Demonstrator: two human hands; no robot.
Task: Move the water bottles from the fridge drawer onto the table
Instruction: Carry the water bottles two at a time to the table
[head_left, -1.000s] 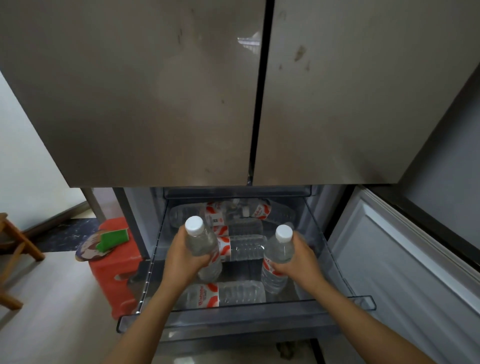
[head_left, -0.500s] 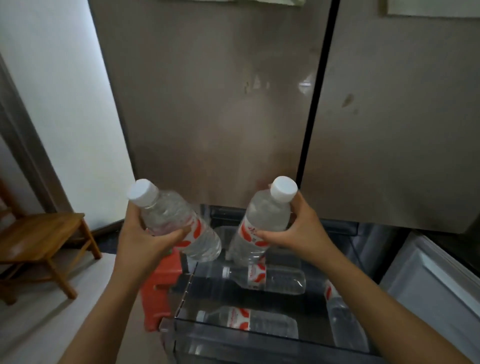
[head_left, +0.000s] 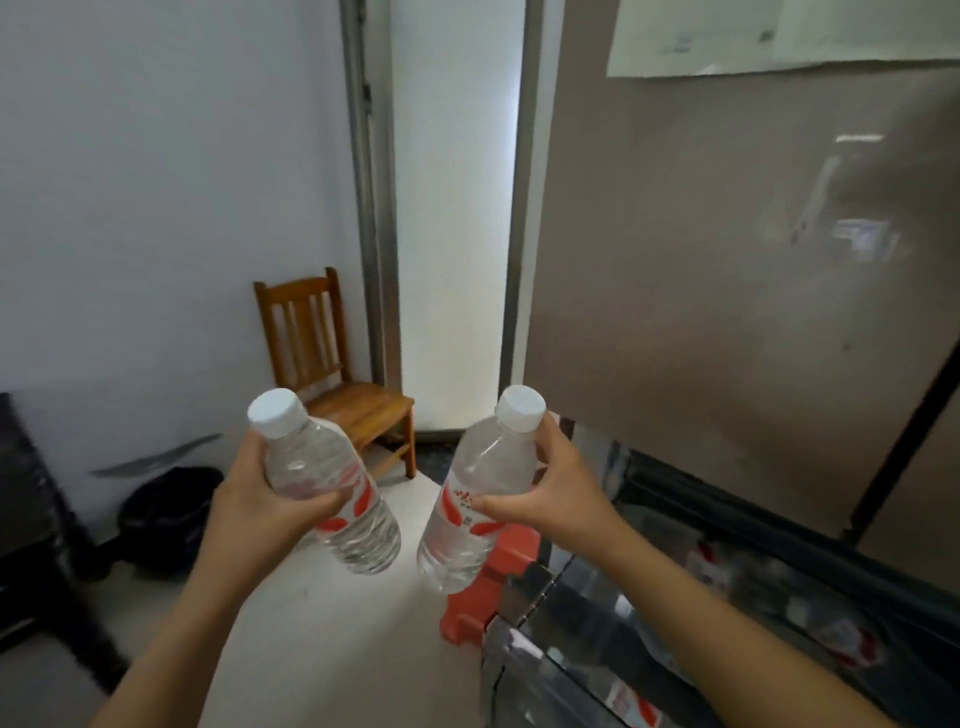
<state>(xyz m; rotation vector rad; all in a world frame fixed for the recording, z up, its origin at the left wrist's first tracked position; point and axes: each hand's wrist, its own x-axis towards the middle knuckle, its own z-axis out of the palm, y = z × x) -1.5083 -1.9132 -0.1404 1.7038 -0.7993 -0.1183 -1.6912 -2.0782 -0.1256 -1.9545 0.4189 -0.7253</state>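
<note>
My left hand (head_left: 260, 506) grips a clear water bottle (head_left: 324, 486) with a white cap and red label, tilted with its cap up and to the left. A second such bottle (head_left: 480, 493) is held by my right hand (head_left: 558, 496), cap up and leaning right. Both bottles hang in the air over the floor, left of the open fridge drawer (head_left: 550, 670). More bottles (head_left: 631, 701) lie on their sides in the drawer, blurred. Only a dark table edge (head_left: 31, 519) shows at the far left.
A wooden chair (head_left: 337, 384) stands by the wall near a bright doorway. A red plastic stool (head_left: 491, 577) sits beside the drawer. A black bin (head_left: 169, 512) is on the floor at left. The fridge doors (head_left: 727, 312) fill the right side.
Both hands have lifted their bottles out of the drawer and carried them left. The view has swung left, away from the fridge, toward the chair and doorway.
</note>
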